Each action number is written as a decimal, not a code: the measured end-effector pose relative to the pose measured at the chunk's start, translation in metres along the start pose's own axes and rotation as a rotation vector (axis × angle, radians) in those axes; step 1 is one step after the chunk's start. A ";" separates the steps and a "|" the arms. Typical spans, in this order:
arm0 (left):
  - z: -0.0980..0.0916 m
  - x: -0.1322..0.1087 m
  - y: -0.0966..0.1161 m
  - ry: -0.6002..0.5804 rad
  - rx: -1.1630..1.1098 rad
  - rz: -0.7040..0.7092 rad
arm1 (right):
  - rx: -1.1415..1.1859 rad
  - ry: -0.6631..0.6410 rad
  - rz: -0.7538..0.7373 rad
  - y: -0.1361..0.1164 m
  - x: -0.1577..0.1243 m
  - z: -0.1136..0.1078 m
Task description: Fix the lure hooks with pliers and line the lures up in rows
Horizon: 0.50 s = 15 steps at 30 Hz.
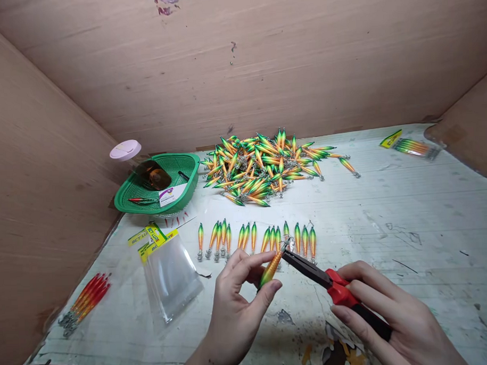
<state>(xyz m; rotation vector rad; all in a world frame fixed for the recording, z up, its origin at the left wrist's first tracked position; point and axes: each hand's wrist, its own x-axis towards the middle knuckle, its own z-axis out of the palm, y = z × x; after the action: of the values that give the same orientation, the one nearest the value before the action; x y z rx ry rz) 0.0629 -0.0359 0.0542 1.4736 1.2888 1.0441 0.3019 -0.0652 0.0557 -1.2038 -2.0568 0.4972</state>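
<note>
My left hand (237,300) pinches a green-and-orange fishing lure (271,268) between thumb and fingers, its hook end pointing up and right. My right hand (386,316) grips red-handled pliers (335,286), and the plier tips touch the metal end of that lure (286,246). Just beyond, a row of several matching lures (253,238) lies side by side on the white table. A large heap of the same lures (262,168) sits farther back.
A green basket (187,176) with small items stands at the back left, a pink lid (125,150) beside it. Clear bags with yellow headers (166,265) lie left of my hands. Red lures (86,302) lie at far left, a packed bag (410,145) at back right. Wooden walls enclose the table.
</note>
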 end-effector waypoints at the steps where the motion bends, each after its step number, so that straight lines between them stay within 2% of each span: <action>1: 0.000 0.000 -0.002 0.010 0.017 0.011 | -0.001 -0.004 0.011 0.001 -0.001 -0.001; 4: 0.002 0.010 -0.011 0.023 0.075 0.060 | -0.047 0.054 0.088 0.014 -0.009 -0.006; 6: 0.011 0.026 -0.019 -0.038 0.173 0.182 | -0.130 0.120 0.173 0.031 -0.021 -0.011; 9: 0.041 0.062 -0.031 -0.260 0.457 0.526 | -0.308 0.217 0.334 0.057 -0.042 -0.023; 12: 0.083 0.098 -0.036 -0.561 0.742 0.875 | -0.435 0.301 0.441 0.076 -0.060 -0.037; 15: 0.116 0.119 -0.035 -0.696 0.802 1.029 | -0.458 0.289 0.428 0.092 -0.075 -0.044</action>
<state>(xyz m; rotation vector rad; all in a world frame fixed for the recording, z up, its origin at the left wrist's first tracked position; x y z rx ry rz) 0.1788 0.0742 -0.0044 2.9325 0.3536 0.4230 0.4141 -0.0852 0.0012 -1.8844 -1.7105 0.0245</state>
